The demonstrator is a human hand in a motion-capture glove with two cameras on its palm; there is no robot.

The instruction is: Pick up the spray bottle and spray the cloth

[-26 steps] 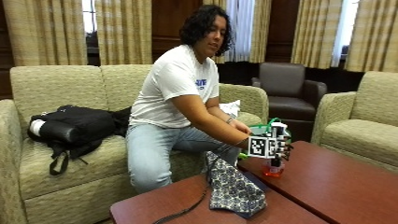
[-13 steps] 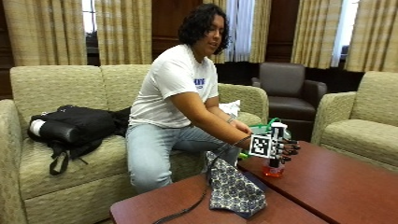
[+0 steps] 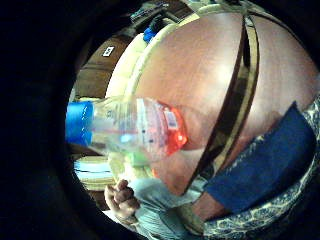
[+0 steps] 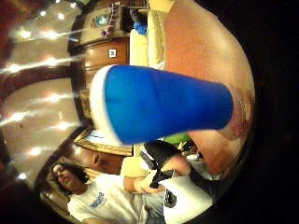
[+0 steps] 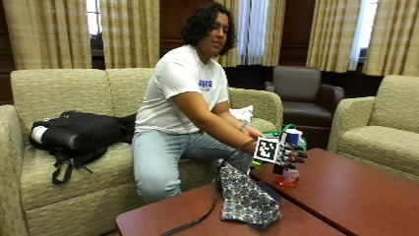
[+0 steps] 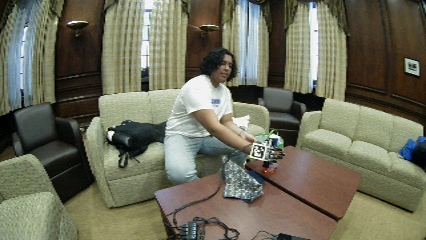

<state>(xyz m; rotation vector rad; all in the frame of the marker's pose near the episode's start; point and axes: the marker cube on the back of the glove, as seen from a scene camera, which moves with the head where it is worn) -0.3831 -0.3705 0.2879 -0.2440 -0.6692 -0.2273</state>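
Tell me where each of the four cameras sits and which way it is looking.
Little finger side palm view: on the palm, facing the clear spray bottle with orange liquid, the wooden table and the blue patterned cloth; a bare hand shows.
Thumb side palm view: on the palm, facing the bottle's blue cap; the person's torso shows.
Outside view: across the table, facing the seated person; the gloved right hand holds the bottle.
Wide outside view: farther back, whole room.
All share the bottle.

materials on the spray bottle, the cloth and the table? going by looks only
Spray bottle: body looks like clear plastic, since the table shows through it; opaque blue top, reddish liquid at the base.
Cloth: soft woven fabric, probably cotton, blue-and-white print; it drapes and folds.
Table: reddish-brown wood or veneer, smooth with a slight sheen.
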